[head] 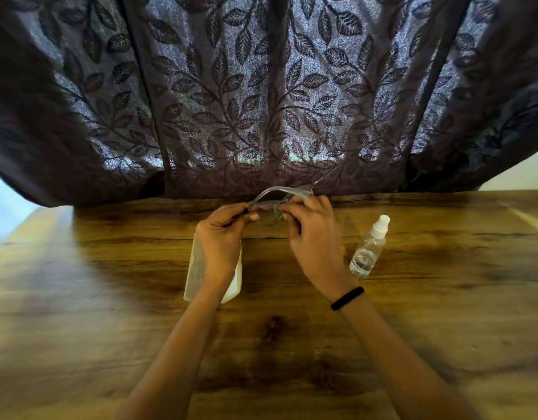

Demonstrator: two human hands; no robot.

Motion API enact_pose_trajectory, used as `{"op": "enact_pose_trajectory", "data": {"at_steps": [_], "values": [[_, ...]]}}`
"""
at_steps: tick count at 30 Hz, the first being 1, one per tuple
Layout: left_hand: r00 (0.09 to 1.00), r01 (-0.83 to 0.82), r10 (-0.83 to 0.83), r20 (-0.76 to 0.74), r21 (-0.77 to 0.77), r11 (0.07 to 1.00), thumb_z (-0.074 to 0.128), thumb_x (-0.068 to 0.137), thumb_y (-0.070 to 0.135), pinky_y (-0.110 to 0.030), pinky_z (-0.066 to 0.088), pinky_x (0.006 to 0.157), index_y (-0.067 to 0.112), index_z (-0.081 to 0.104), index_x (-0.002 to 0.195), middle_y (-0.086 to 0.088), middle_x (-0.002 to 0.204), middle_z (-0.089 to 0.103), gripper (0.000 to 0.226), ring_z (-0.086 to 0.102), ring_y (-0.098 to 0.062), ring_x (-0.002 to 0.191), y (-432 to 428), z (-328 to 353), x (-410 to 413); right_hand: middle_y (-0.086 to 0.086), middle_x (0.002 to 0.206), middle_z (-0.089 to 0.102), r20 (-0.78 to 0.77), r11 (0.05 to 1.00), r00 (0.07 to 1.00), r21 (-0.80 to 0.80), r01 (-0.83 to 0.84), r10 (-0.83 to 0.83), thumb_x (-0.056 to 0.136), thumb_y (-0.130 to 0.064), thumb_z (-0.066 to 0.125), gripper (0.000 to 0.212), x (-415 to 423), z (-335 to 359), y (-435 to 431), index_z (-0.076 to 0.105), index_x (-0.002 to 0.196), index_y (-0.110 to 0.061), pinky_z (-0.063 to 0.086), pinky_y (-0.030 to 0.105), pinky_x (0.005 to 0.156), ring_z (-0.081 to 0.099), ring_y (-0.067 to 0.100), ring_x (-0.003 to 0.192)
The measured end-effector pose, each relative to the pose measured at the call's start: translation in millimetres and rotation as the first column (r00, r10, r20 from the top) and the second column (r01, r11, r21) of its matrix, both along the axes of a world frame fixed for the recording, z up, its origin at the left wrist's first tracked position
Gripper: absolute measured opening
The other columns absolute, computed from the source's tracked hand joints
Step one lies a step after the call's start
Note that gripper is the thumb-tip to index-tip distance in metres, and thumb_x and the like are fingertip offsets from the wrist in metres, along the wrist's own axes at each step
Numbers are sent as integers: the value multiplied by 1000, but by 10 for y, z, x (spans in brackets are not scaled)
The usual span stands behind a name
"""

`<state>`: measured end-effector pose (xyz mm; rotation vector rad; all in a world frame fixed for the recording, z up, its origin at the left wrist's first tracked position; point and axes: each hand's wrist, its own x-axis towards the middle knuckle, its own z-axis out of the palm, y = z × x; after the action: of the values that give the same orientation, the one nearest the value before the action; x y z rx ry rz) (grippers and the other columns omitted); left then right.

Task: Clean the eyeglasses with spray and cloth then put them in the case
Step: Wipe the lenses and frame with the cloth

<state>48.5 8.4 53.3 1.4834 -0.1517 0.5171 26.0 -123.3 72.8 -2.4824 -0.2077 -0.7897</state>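
Both hands hold a pair of eyeglasses (275, 197) with a thin grey frame above the table's middle, near the curtain. My left hand (222, 234) pinches the frame's left side. My right hand (311, 234) presses a small green cloth (278, 214) against a lens. A clear spray bottle (369, 248) with a white cap stands to the right of my right hand. A white glasses case (234, 283) lies on the table beneath my left wrist, partly hidden by it.
A wooden table (443, 298) fills the lower half of the view. A dark curtain (261, 101) with a leaf pattern hangs along the table's far edge. A black band (347, 297) circles my right wrist.
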Motion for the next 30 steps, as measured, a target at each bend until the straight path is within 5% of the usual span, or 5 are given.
{"op": "enact_pose_trajectory", "data": {"at_steps": [3, 6, 11, 19, 30], "values": [[1000, -1, 1, 16, 6, 1000, 65, 71, -11, -26, 53, 76, 5, 62, 101, -3, 85, 67, 34, 65, -10, 77, -19, 16, -24, 7, 101, 61, 26, 998, 998, 4, 58, -58, 85, -8, 58, 19, -4, 23, 16, 68, 101, -10, 35, 19, 71, 49, 24, 98], [999, -9, 8, 36, 18, 1000, 65, 72, -12, -39, 52, 79, 5, 62, 101, -12, 91, 66, 34, 64, -24, 80, -23, 34, -50, 7, 102, 62, -6, 998, 998, 3, 57, -57, 87, -11, 56, 19, 7, 25, 23, 67, 102, -9, 30, 14, 73, 49, 24, 99], [996, -71, 69, 54, 36, 997, 64, 71, -12, -42, 52, 78, 6, 64, 99, -10, 87, 66, 33, 63, -21, 78, -31, 28, -20, 7, 99, 59, -18, 998, 1000, 59, -11, 12, 86, -12, 57, 17, -59, -16, 112, 67, 100, -14, 43, 25, 77, 49, 22, 100], [988, -134, 125, 85, 105, 985, 64, 71, -11, -15, 51, 70, 24, 66, 88, 16, 79, 65, 39, 63, 7, 74, -9, -43, 25, 10, 97, 59, -12, 957, 991, 263, -125, 133, 85, -9, 60, 17, -118, -82, 225, 69, 100, -9, 43, 24, 81, 53, 24, 97], [997, -75, 72, 42, 77, 994, 69, 71, -6, -22, 53, 74, 16, 66, 94, 1, 83, 67, 32, 64, 2, 76, -12, -38, 15, 9, 97, 63, -43, 992, 999, 127, -9, 15, 86, -10, 57, 16, 49, 7, 115, 68, 97, -13, 44, 30, 83, 53, 24, 99]]}}
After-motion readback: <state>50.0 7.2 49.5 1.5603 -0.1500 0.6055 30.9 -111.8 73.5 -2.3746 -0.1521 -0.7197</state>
